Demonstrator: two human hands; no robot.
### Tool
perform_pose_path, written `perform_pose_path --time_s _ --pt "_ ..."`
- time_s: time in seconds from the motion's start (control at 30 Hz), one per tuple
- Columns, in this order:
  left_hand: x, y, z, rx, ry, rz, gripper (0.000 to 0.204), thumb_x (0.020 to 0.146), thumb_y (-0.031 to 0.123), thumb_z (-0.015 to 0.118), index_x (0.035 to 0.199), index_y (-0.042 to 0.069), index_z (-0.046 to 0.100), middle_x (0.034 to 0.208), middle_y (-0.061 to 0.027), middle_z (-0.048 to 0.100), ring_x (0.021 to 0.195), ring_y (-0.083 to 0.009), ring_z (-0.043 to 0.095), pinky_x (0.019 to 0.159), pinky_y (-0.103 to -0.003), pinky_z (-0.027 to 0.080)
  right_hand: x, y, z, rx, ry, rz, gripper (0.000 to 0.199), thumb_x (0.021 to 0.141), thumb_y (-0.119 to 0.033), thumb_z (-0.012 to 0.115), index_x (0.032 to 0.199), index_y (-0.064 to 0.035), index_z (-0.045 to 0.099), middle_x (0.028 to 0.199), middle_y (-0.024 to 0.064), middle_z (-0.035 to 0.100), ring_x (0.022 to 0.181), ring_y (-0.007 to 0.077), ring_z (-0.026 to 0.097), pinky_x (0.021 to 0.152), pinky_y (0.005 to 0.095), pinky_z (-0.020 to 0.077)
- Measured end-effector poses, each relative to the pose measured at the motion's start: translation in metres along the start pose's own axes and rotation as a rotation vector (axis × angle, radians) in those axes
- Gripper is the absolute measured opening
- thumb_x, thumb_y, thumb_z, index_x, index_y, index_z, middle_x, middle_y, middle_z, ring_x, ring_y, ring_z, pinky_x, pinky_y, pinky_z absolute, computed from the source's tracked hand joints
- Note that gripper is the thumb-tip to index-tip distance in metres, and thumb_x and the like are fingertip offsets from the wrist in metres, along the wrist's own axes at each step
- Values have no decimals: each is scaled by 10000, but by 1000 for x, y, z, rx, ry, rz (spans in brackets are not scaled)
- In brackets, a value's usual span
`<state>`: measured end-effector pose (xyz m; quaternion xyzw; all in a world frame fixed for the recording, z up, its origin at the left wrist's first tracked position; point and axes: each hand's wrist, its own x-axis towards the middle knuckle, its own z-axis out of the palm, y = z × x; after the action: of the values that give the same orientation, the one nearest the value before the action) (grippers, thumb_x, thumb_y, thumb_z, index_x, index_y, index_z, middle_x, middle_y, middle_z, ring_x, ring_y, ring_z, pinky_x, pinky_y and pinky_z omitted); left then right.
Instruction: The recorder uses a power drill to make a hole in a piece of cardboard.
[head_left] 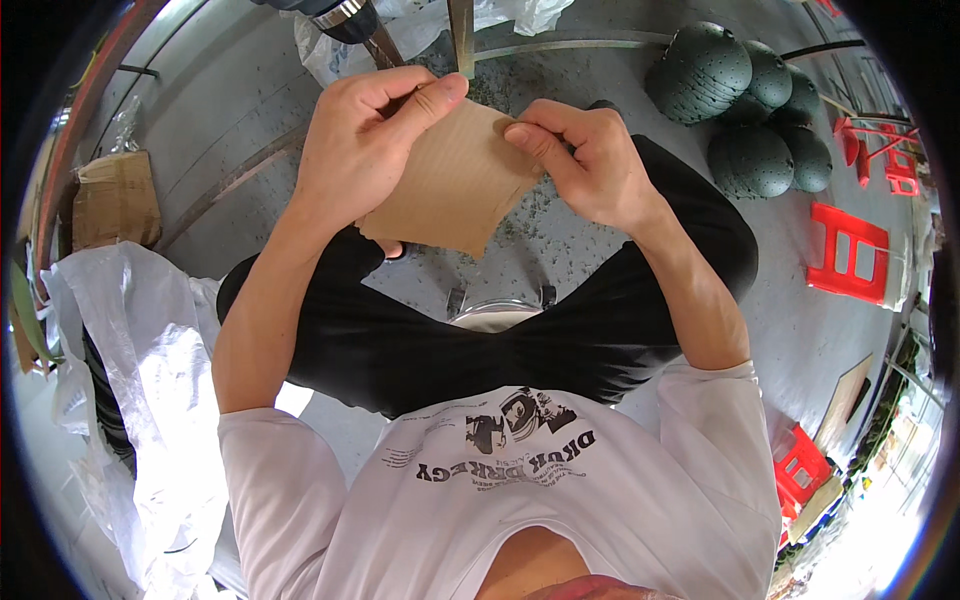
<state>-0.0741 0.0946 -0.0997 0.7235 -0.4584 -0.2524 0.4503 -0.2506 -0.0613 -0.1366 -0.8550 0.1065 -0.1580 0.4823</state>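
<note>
A torn piece of brown cardboard [450, 185] hangs between my two hands above my lap, its lower edge ragged. My left hand [375, 135] pinches its upper left edge, thumb on the face turned to me. At the upper right edge my right hand [585, 155] grips it between thumb and curled fingers. Just beyond my left hand stands a narrow upright bar [461, 40]. A dark power tool with a metal collar [345, 18], probably a drill, shows at the top edge, partly cut off.
Dark green foam-like balls [700, 75] lie at the far right, near a red plastic stool [848, 255]. On the left are a cardboard box [117, 200] and clear plastic sheeting [150, 340]. Green crumbs [540, 215] litter the grey floor.
</note>
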Motion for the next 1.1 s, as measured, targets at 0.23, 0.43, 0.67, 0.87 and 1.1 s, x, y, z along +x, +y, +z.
perform_pose_path --time_s 0.23,0.43,0.67,0.87,1.1 --pt "5 -2 5 32 92 37 363 957 336 685 802 8 686 558 -2 479 541 -84 403 519 -281 327 0 2 1 -27 70 -2 177 963 -190 670 924 -20 703 609 128 556 480 228 473 486 341 411" --pt "4 -8 3 -22 45 72 333 955 329 698 1024 4 679 756 -7 623 683 -71 539 635 -250 434 -4 3 2 171 156 156 221 995 -211 648 959 2 698 633 82 615 504 115 541 486 294 436" --pt "3 -10 -8 -386 -37 -134 437 934 320 732 1171 -37 645 930 -46 706 791 -85 618 700 -254 510 3 11 -9 492 410 137 353 1061 -286 539 1011 50 638 707 72 638 526 111 573 426 245 482" --pt "3 -15 -3 -210 -12 -111 346 955 314 710 1063 -15 723 866 -29 726 727 -68 618 667 -250 519 0 11 -6 552 287 154 323 1054 -266 547 1038 45 633 786 83 670 567 124 621 412 236 488" --pt "-1 -14 -2 -223 -102 -73 323 967 299 697 1079 -1 731 845 -10 715 705 -56 596 643 -244 507 -3 12 -23 538 153 230 309 1028 -245 615 1127 42 674 849 25 687 612 27 533 500 212 394"
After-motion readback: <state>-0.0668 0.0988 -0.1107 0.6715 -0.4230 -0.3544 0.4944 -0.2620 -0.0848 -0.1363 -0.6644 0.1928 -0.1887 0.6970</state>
